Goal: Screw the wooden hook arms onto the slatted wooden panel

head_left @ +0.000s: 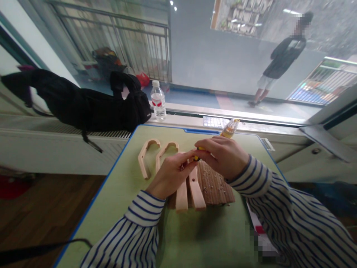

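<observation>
Over a green table (117, 208), my left hand (171, 175) and my right hand (223, 156) meet fingertip to fingertip. My right hand is closed round a small yellow and black tool (198, 152), only partly visible. My left hand pinches at the tool's tip; what it holds is too small to make out. Below the hands lie two straight wooden slats (189, 191) and a ribbed wooden board (216, 184) with several small screws scattered on it. Two curved wooden pieces (153, 152) lie to the left.
A water bottle (158, 100) and a black bag (83, 104) sit on the window ledge behind the table. A small amber bottle (230, 128) lies at the table's far edge. Outside the window stands a person (281, 59). A dark cable (41, 249) runs at lower left.
</observation>
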A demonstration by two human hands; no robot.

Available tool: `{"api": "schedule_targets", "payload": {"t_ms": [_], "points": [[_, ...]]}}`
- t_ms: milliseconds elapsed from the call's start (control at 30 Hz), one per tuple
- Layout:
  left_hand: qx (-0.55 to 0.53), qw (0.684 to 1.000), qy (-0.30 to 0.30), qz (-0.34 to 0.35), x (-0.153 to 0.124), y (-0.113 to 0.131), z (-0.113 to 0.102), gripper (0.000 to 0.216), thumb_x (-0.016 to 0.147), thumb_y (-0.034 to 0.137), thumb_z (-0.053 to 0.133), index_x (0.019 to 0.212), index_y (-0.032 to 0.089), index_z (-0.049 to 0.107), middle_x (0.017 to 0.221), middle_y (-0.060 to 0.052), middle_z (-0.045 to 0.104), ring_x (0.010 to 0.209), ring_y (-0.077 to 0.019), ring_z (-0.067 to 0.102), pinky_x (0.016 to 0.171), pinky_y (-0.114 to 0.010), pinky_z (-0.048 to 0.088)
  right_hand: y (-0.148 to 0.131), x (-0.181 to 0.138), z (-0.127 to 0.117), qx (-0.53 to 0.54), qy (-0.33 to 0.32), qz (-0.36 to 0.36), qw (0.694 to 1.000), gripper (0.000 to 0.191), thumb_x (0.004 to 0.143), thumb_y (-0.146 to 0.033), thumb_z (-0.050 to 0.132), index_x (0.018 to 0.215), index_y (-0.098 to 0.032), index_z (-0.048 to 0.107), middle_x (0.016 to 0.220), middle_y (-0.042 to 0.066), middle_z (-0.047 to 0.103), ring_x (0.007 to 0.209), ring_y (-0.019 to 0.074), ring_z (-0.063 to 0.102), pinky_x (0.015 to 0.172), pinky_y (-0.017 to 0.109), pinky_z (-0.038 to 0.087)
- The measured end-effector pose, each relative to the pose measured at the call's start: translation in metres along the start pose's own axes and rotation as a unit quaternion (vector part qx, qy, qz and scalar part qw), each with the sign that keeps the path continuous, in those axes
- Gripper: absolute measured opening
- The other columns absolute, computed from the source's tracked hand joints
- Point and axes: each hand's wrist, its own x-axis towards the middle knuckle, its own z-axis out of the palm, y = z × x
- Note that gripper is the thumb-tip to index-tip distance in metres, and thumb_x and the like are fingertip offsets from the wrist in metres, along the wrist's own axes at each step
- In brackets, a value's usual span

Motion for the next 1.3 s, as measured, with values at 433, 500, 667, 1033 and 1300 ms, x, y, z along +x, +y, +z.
{"api": "schedule_targets", "payload": {"t_ms": [433,500,667,1033,1300], "points": [[0.002,1.0,0.022,0.001,0.0015,-0.0007,0.0005,0.023,0.083,0.021,0.061,0.105,0.023,0.066,0.074,0.003,0.062,0.061,-0.0077,0.051,0.058,-0.019,0.042,-0.0003,0.0019,-0.0072,0.071,-0.034,-0.018,0.997,0.037,0.087,-0.028,0.047,0.12,-0.012,0.054,0.114,0.011,0.063,0.1,0.0186,0.059,0.084,0.031,0.046],[0.002,1.0,0.025,0.002,0.0014,-0.0014,0.0008,0.023,0.083,0.021,0.061,0.105,0.023,0.066,0.073,0.003,0.062,0.062,-0.0079,0.052,0.059,-0.019,0.043,0.0003,0.0021,-0.0085,0.085,-0.033,-0.024,0.996,0.035,0.087,-0.024,0.045,0.119,-0.011,0.055,0.115,0.011,0.063,0.101,0.0183,0.059,0.084,0.031,0.046],[0.005,1.0,0.02,0.001,0.0012,-0.0033,0.0007,0.022,0.083,0.023,0.061,0.105,0.022,0.066,0.072,0.003,0.061,0.063,-0.0088,0.053,0.062,-0.02,0.044,0.0015,0.0029,-0.0077,0.101,-0.035,-0.023,0.994,0.029,0.09,-0.024,0.041,0.108,-0.013,0.061,0.105,0.009,0.067,0.095,0.017,0.062,0.082,0.03,0.047],[-0.007,1.0,-0.005,0.007,0.0008,-0.0014,-0.0007,0.025,0.087,0.023,0.055,0.112,0.022,0.063,0.078,0.0,0.063,0.069,-0.011,0.056,0.067,-0.023,0.047,0.0038,0.0012,-0.0059,0.064,-0.04,0.004,0.997,0.025,0.089,-0.03,0.045,0.104,-0.017,0.061,0.098,0.006,0.068,0.09,0.0164,0.062,0.076,0.028,0.045],[0.004,1.0,-0.023,0.01,0.0007,0.0005,-0.0019,0.029,0.089,0.019,0.051,0.116,0.023,0.06,0.085,0.0,0.066,0.075,-0.0114,0.058,0.069,-0.022,0.048,-0.0008,-0.0008,-0.0024,0.02,-0.021,0.015,0.999,0.027,0.09,-0.035,0.045,0.101,-0.017,0.061,0.092,0.005,0.068,0.085,0.0169,0.062,0.074,0.028,0.044]]}}
